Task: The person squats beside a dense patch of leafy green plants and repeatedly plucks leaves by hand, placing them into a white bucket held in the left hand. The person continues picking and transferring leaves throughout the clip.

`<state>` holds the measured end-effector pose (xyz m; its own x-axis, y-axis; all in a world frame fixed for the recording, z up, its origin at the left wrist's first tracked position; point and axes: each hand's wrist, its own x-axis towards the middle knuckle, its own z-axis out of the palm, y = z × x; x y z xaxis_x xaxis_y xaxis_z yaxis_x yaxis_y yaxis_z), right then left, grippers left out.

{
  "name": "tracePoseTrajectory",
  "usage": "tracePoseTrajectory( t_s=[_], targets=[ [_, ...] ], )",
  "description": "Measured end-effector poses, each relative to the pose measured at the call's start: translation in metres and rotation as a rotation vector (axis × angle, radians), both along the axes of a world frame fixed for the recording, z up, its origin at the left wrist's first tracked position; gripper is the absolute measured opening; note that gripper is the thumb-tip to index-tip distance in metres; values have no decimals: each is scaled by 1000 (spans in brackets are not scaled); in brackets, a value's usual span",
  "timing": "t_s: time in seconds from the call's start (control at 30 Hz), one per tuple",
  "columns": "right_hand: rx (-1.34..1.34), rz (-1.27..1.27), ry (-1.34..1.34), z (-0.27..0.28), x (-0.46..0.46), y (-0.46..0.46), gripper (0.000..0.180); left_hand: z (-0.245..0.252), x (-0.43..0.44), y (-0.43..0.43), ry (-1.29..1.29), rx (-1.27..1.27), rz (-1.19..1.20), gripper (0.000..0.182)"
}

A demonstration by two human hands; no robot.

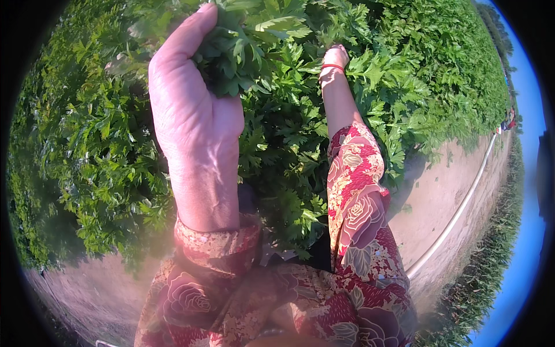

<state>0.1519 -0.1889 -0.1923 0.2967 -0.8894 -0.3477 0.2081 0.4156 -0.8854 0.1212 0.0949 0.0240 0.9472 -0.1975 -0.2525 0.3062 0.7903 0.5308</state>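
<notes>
Close to the camera, my left hand is raised with its palm side towards me. Its fingers curl round a bunch of green lobed leaves, whose upper part runs out past the top of the view. Farther off, my right hand reaches into a dense stand of leafy green plants. A red band circles that wrist. The right fingers are bent down and mostly hidden by foliage, so what they hold cannot be seen. Both forearms come from floral red and beige sleeves.
Bare soil borders the crop at right, and more dirt lies at lower left. A long pale hose or pipe runs along the ground at right. Beyond it grows a strip of green plants. Small blurred objects sit far off.
</notes>
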Motion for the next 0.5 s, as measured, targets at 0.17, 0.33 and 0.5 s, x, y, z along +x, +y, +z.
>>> tracePoseTrajectory(
  t_s=[0.17,0.33,0.5],
  targets=[
    [-97,16,-146,2,-5,1,13,2,-1,-2,5,2,-15,12],
    [-331,243,-94,49,-15,10,12,2,-2,-8,16,104,-57,14],
    [-445,421,-335,116,-46,76,19,3,-4,-10,2,244,-94,15]
  ],
)
